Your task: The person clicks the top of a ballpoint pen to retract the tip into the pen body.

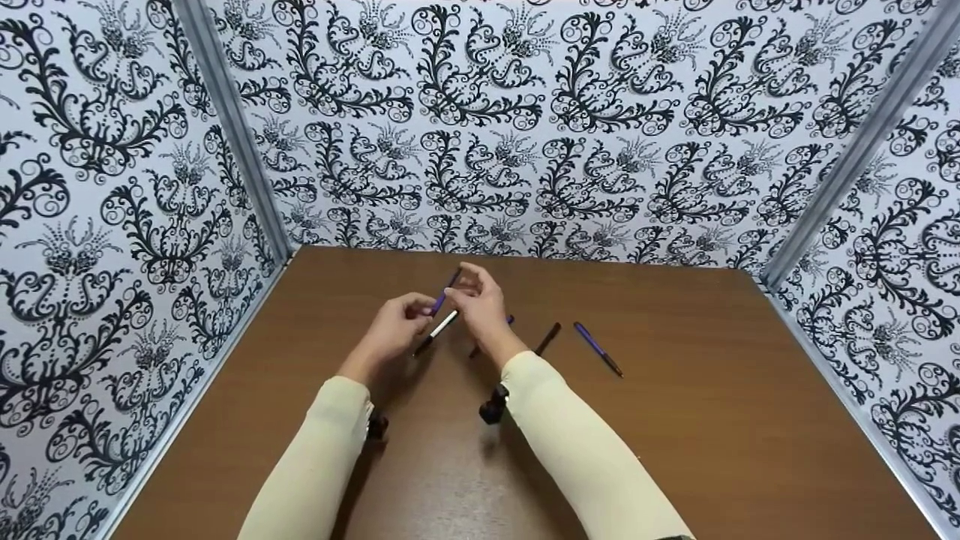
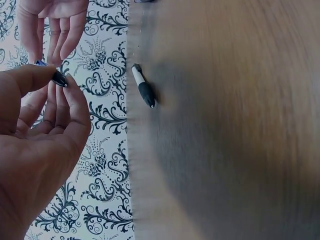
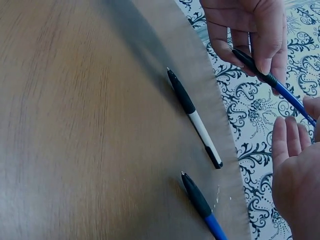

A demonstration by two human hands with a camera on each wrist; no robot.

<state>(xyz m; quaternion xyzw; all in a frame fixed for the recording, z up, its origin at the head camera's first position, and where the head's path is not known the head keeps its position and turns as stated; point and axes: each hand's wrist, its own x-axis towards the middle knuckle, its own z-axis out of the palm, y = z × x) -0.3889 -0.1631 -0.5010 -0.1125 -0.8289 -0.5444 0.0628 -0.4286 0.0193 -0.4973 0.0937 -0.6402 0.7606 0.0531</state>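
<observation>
The left hand [image 1: 396, 324] and right hand [image 1: 484, 307] pinch a blue-and-black ballpoint pen [image 3: 289, 96]; each grip, clamped toward opposite ends, apparently steadies it above the desk [image 1: 675, 442].

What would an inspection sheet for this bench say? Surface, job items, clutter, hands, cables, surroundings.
Surface: brown wood-grain table, pale specks near its edge in the right wrist view.
Job's things: held blue pen, raised off the table; white pen, partly hidden blue pen, dark pen and rightmost blue pen lying on it.
Clutter: nothing seen.
Grippers: left hand pinches the held pen's black end; right hand at its other end, grip unclear.
Cables: nothing seen.
Surroundings: black-and-white patterned walls, grey corner posts.
</observation>
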